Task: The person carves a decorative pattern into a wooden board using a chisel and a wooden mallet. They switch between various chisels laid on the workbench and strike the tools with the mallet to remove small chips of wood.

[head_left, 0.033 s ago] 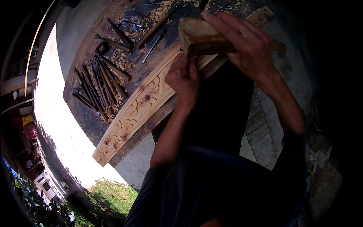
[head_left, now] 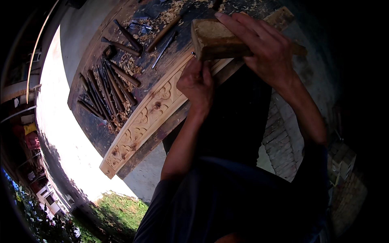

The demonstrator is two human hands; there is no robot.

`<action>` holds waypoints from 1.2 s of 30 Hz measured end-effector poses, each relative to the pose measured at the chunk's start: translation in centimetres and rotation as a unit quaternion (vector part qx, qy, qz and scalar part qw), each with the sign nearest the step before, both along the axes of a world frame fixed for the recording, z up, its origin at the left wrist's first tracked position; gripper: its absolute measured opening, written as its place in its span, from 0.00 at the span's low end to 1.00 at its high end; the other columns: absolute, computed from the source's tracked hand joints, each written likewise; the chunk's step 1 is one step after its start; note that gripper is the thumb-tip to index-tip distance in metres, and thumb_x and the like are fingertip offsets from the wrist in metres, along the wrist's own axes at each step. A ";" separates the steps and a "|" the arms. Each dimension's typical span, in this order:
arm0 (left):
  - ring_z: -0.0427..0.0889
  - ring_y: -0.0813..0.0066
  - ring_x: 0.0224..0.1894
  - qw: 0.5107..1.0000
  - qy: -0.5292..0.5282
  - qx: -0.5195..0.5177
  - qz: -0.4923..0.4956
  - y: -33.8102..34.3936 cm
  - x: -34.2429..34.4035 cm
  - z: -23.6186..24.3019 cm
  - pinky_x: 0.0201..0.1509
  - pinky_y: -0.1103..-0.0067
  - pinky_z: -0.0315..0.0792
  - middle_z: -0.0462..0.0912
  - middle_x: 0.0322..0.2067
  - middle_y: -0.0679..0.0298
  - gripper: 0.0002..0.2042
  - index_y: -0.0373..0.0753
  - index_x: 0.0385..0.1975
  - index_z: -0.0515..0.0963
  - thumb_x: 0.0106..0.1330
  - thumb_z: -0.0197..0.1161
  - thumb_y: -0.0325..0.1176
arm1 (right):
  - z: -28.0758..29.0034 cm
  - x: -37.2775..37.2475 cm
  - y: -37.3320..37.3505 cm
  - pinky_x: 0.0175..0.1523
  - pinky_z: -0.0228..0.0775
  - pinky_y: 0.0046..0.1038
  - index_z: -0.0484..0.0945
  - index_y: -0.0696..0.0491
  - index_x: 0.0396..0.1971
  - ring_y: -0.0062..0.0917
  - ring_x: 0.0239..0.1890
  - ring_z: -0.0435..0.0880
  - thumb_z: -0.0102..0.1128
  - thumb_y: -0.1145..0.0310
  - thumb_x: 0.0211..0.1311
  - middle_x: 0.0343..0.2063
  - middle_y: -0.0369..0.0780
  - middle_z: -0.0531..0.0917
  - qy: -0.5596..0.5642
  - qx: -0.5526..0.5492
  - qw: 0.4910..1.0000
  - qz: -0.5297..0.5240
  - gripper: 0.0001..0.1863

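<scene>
My right hand [head_left: 267, 50] grips a thick, block-shaped wooden mallet [head_left: 221, 38], its fingers stretched along the top face. Just below the mallet, my left hand [head_left: 196, 81] is closed in a fist over the carved board. It holds a chisel [head_left: 193, 53], of which only a small metal end shows; the rest is hidden by the fist and mallet. The long pale board [head_left: 139, 119] bears flowers and scrolls in relief and a few dark knots. It lies slantwise along the near edge of the dark workbench [head_left: 91, 121], its tapered end toward the lower left.
Several wooden-handled carving tools [head_left: 109, 89] lie bunched left of the board, and more lie beyond them. A slim metal tool [head_left: 164, 50] rests near the board. Curled wood shavings [head_left: 172, 14] litter the bench. Sunlit ground [head_left: 60, 121] and grass [head_left: 117, 210] lie at left.
</scene>
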State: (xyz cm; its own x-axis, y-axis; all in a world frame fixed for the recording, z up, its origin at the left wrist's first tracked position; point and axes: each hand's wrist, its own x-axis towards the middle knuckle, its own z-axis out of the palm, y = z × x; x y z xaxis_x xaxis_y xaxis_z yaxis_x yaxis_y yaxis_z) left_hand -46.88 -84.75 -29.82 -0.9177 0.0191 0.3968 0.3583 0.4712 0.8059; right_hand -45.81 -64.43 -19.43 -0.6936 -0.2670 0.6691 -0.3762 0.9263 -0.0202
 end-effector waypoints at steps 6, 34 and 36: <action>0.91 0.75 0.36 1.000 0.005 0.017 -0.001 0.1 -0.1 -0.4 0.46 0.76 0.82 0.94 0.37 0.52 0.08 0.33 0.49 0.91 0.75 0.70 0.25 | -0.1 -0.3 0.1 0.55 0.90 0.32 0.80 0.32 0.76 0.32 0.57 0.93 0.83 0.81 0.45 0.61 0.35 0.90 0.009 -0.015 1.000 0.011 0.53; 0.83 0.86 0.41 0.980 -0.134 0.145 0.006 -4.6 -2.3 2.3 0.49 0.83 0.77 0.92 0.37 0.70 0.08 0.31 0.44 0.91 0.81 0.68 0.30 | -1.8 -0.8 -0.4 0.51 0.89 0.34 0.83 0.33 0.71 0.36 0.54 0.94 0.85 0.71 0.52 0.58 0.37 0.92 -0.002 -0.107 0.994 -0.028 0.43; 0.83 0.86 0.38 0.985 -0.109 0.135 0.022 -5.6 -2.6 1.9 0.46 0.80 0.79 0.92 0.33 0.66 0.08 0.32 0.45 0.90 0.79 0.69 0.29 | -1.6 -0.7 -1.0 0.52 0.89 0.34 0.83 0.33 0.72 0.35 0.54 0.94 0.85 0.72 0.52 0.58 0.37 0.92 -0.006 -0.104 0.994 -0.026 0.43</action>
State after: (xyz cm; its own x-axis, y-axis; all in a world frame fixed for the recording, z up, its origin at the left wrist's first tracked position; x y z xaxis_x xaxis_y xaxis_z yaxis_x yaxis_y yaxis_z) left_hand -49.47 -90.30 -27.89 -0.9791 -0.1014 0.1761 0.1476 0.2407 0.9593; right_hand -46.55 -65.41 -21.08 -0.7110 -0.0872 0.6978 -0.3271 0.9194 -0.2184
